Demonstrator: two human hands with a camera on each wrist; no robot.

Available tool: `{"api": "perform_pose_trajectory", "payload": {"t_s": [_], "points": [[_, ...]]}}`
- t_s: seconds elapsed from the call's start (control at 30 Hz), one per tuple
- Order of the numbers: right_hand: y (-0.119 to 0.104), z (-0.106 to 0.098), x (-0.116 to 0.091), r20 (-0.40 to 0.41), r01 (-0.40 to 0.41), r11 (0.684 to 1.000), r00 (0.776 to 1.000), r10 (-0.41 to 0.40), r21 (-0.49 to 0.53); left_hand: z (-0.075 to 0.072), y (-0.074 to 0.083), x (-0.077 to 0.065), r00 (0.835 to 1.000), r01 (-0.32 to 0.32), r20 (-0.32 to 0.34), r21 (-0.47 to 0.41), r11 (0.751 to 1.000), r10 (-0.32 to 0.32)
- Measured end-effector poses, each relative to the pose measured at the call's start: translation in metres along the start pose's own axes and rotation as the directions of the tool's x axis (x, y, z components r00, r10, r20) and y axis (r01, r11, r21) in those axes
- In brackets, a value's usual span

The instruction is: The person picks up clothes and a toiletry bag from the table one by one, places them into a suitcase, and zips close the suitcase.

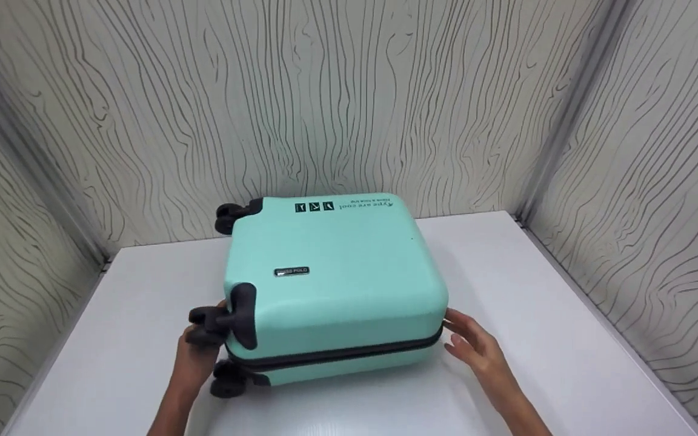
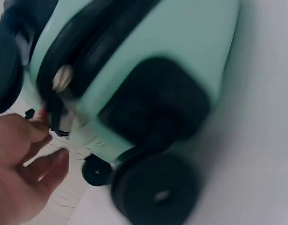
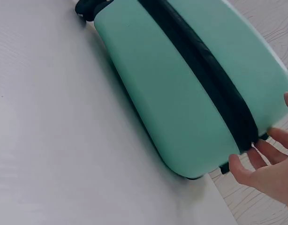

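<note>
A mint-green hard-shell suitcase [image 1: 337, 254] lies on its side on the white table, with its wheeled end to the left. My left hand [image 1: 196, 357] is at that end, partly hidden behind a black wheel [image 1: 206, 324]. In the left wrist view, the curled fingers of the left hand [image 2: 22, 164] meet the end of the black zipper band [image 2: 102, 47]. My right hand [image 1: 476, 348] touches the opposite end with loosely bent fingertips. In the right wrist view, these fingers [image 3: 268, 154] rest near the zipper band [image 3: 200, 61].
White panels with grey wood-grain lines [image 1: 325, 91] stand behind the table and on both sides. The white tabletop [image 1: 567, 339] extends around the suitcase. Another pair of wheels [image 1: 228, 218] sticks out at its far left corner.
</note>
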State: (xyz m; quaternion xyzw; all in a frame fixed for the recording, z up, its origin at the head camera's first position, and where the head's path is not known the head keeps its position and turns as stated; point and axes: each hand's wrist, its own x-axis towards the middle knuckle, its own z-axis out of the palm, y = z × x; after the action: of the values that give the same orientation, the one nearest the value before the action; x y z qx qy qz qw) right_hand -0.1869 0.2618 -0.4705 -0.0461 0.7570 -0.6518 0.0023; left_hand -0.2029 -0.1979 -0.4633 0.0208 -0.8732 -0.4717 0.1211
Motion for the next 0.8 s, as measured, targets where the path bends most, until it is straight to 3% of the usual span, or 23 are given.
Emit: {"api": "perform_pose_trajectory", "payload": {"t_s": [0.07,0.13,0.2,0.33,0.43,0.67,0.8], "points": [[0.003,0.003,0.001,0.022,0.019,0.999,1.000,-0.018,-0.049,0.001,-0.003,-0.008,0.997,0.078,0.019,0.012,0.997,-0.079],[0.004,0.006,0.007,0.054,0.036,0.991,0.998,-0.029,-0.131,0.002,-0.004,-0.019,0.991,0.135,0.013,-0.037,0.990,-0.134],[0.005,0.010,0.013,0.084,0.046,0.976,0.996,-0.029,-0.212,0.004,-0.003,-0.029,0.988,0.152,0.021,-0.065,0.986,-0.151],[0.002,0.014,0.017,0.034,0.029,0.957,0.999,-0.020,-0.288,0.014,0.002,-0.043,0.993,0.093,0.078,-0.095,0.991,-0.086],[-0.004,0.015,0.014,-0.038,0.027,0.964,0.999,-0.038,-0.264,0.023,0.005,-0.048,0.995,0.042,0.098,-0.100,0.994,-0.032],[-0.011,0.016,0.015,-0.078,0.107,0.969,0.989,-0.127,-0.221,0.026,0.003,-0.046,0.998,0.043,0.043,-0.079,0.996,-0.040],[-0.009,0.018,0.018,-0.090,0.137,0.960,0.983,-0.163,-0.243,0.020,0.000,-0.051,0.999,0.039,0.013,0.031,0.999,-0.040]]}}
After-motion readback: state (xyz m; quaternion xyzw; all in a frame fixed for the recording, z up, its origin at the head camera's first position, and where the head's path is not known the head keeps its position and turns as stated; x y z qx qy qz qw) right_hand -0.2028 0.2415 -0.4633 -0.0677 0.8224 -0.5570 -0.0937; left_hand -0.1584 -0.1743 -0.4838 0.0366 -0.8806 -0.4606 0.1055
